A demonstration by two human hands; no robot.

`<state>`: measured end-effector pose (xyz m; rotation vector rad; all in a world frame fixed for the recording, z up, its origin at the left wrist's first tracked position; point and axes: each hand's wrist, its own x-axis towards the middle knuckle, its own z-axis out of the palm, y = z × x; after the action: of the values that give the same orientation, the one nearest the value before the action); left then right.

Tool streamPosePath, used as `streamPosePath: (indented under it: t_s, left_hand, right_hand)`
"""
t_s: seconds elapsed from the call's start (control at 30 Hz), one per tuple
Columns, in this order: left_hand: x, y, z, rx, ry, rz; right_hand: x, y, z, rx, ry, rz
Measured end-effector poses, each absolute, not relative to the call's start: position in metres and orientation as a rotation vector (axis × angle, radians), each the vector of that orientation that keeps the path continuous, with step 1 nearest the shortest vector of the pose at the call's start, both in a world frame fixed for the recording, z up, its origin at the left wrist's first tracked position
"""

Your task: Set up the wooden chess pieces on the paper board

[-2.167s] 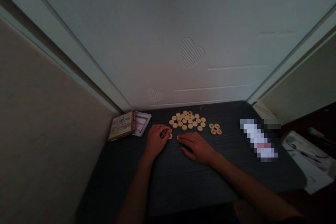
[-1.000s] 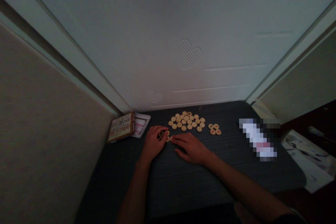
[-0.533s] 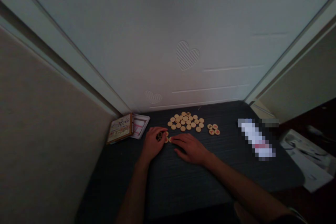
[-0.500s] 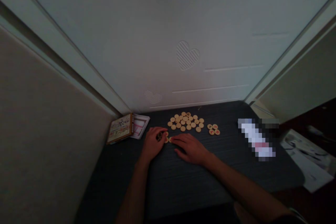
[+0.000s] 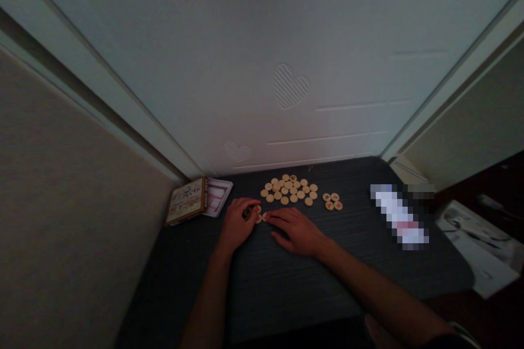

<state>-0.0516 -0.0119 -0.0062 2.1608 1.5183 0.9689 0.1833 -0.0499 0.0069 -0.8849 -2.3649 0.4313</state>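
Left hand (image 5: pixel 237 226) closed, fingers curled around a dark-faced xiangqi piece (image 5: pixel 248 212) — exact grip hard to make out in the gloom. Right hand (image 5: pixel 295 232) open, palm low over the dark wood-grained worktop (image 5: pixel 286 283), fingers reaching left. Two pale wooden discs (image 5: pixel 261 218) in the narrow gap between the hands, almost touching both. Just beyond, a loose cluster of round wooden pieces (image 5: pixel 289 191), and farther right a small group of four pieces (image 5: pixel 332 202), with red marks on their faces. Left of the hands, near the back corner, a decorated game box (image 5: pixel 184 200) beside a white printed leaflet (image 5: pixel 216 197). Right of the pieces, a pixelated object (image 5: pixel 399 217), its nature unreadable. Past the worktop's right edge, a printed sheet (image 5: pixel 477 245).

Main risks, as a judgement: a slip of the curled left fingers, with the dark-faced piece dropping onto the discs below; a careless sweep of the right fingers, with the two discs sliding into the cluster and the groups mixing. Smooth round edges, too — a disc knocked upright perhaps rolling toward the rim or against the box. Dim light as well, and so a real chance of misreading the markings and picking up the wrong piece.
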Motion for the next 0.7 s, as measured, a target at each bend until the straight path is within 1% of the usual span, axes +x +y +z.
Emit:
streamPosePath:
  t_s: [0.17,0.33,0.47,0.57,0.7]
  left_hand:
    - [-0.052,-0.011,-0.008,2.153,1.532,0.983]
    - [-0.053,-0.01,-0.01,2.139,1.564,0.988]
    - [-0.053,-0.009,-0.011,2.13,1.561,1.017]
    - [-0.052,-0.009,-0.01,2.127,1.564,1.052]
    - [-0.05,-0.009,-0.008,2.125,1.58,1.069]
  right_hand:
    - [0.185,-0.048,0.005,-0.937,-2.255,0.353]
    - [0.211,-0.046,0.011,-1.168,-2.113,0.173]
    - [0.239,-0.055,0.01,-1.32,-2.124,0.045]
    - [0.252,-0.068,0.002,-1.344,-2.175,0.016]
    - [0.254,-0.078,-0.003,-1.33,-2.202,0.066]
